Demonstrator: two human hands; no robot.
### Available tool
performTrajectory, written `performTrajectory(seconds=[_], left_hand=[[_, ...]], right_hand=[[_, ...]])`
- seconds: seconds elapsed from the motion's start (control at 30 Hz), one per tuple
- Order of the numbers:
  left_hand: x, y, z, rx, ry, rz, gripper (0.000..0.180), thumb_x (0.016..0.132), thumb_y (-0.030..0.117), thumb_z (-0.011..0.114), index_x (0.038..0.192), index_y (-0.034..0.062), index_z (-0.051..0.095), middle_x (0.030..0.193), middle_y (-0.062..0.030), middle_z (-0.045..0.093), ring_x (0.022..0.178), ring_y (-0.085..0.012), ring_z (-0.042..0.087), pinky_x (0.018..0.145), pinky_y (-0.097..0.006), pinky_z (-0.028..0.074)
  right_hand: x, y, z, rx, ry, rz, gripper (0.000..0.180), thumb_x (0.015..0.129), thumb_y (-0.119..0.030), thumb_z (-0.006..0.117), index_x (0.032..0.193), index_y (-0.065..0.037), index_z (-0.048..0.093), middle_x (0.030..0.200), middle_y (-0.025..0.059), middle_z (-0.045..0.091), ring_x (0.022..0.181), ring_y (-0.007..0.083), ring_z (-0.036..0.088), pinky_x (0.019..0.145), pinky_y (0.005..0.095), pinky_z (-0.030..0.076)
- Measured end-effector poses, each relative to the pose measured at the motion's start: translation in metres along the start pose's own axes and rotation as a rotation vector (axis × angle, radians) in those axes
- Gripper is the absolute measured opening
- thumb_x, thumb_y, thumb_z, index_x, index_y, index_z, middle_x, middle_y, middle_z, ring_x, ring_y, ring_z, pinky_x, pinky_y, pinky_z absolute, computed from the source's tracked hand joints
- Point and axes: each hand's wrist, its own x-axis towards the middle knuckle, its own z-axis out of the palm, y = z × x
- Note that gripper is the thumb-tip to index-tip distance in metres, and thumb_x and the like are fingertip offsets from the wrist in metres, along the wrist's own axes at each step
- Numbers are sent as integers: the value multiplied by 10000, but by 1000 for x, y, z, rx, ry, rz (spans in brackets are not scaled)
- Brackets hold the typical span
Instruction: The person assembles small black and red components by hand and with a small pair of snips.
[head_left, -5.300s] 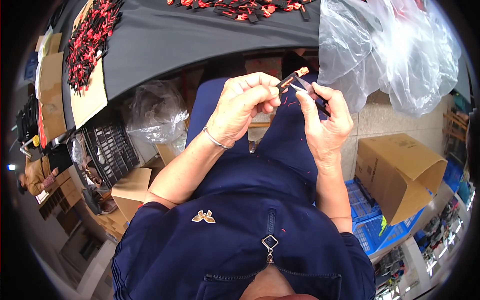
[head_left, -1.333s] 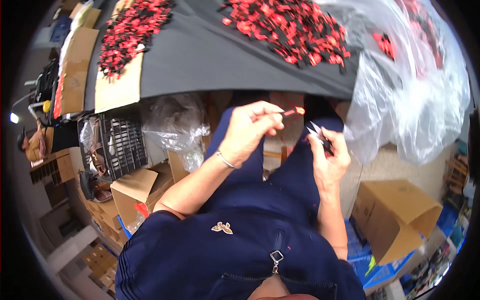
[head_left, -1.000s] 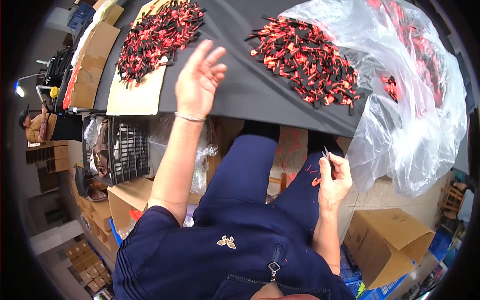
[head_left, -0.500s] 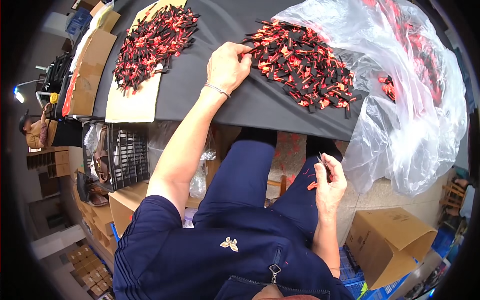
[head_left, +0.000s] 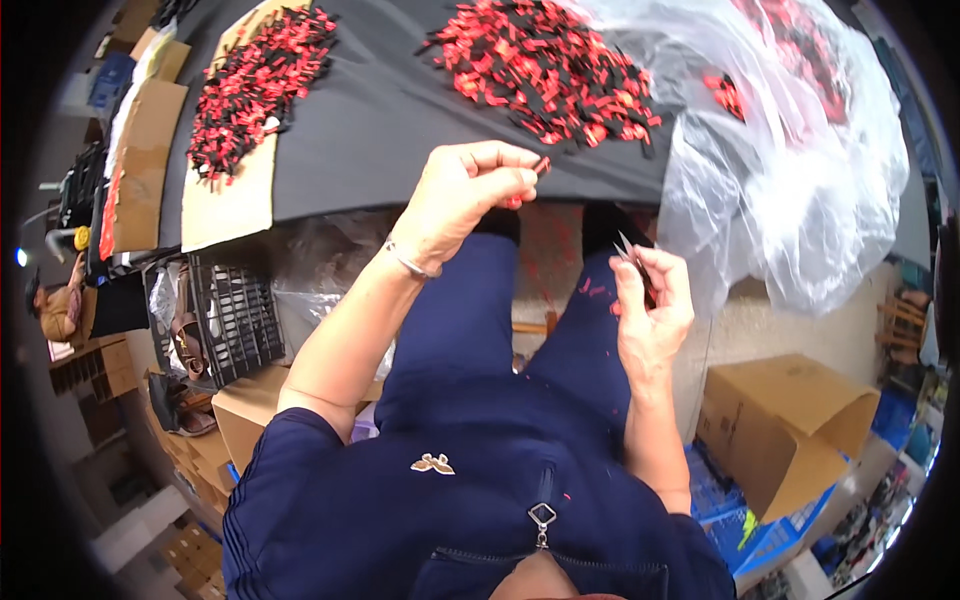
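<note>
"Strip [head_left: 541,166], red and black: where is it?"

"In the left hand [head_left: 455,200], thumb and finger clamped on it, near the table [head_left: 370,120]."

"And the right hand [head_left: 652,310]?"

"Wrapped around small scissors [head_left: 624,246], blades apart. 2 red and black heaps [head_left: 550,75] lie on the table."

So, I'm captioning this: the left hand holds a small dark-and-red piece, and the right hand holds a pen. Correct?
Not quite: the right hand holds pointed snips, as the head view shows. The left hand does hold a small dark-and-red piece.
</note>
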Motion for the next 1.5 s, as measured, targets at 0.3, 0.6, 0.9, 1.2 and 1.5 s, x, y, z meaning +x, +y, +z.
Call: performTrajectory(seconds=[0.3, 0.6, 0.9, 1.2, 1.5], left_hand=[[-37, -29, 51, 146, -174, -89, 151, 777, 76, 612, 889, -19, 649, 771, -25, 626, 707, -64, 552, 676, -210, 454], [-43, -30, 66, 168, -152, -136, 142, 768, 58, 600, 874, -22, 652, 746, -24, 625, 689, -60, 555, 666, -204, 457], [-40, -37, 66, 152, -149, -133, 152, 767, 53, 586, 881, -25, 651, 739, -28, 622, 687, -62, 555, 662, -205, 456], [-36, -52, 62, -28, -211, -247, 149, 791, 75, 583, 887, -17, 651, 747, -23, 610, 675, -65, 531, 656, -204, 437], [-44, -64, 69, -141, -176, -276, 290, 825, 98, 623, 1091, -3, 563, 794, -21, 613, 709, -62, 540, 699, -210, 461]], right_hand=[[-8, -7, -18, -609, 118, -699, 333, 601, -35, 797, 883, -1, 623, 757, 94, 630, 572, 225, 543, 507, 300, 425], [-16, -1, -33, -704, 129, -703, 304, 613, -63, 796, 864, -13, 632, 774, 90, 653, 594, 210, 567, 525, 287, 426], [-16, 8, -34, -743, 117, -716, 293, 627, -83, 793, 860, -16, 627, 774, 86, 651, 587, 209, 561, 526, 289, 433], [-15, 16, -33, -614, 63, -593, 256, 650, -57, 771, 847, -5, 616, 744, 98, 630, 593, 236, 559, 526, 305, 439], [-13, 9, -24, 281, -76, 320, 180, 774, -54, 716, 884, -11, 580, 751, 2, 591, 645, 45, 542, 616, 178, 449]])
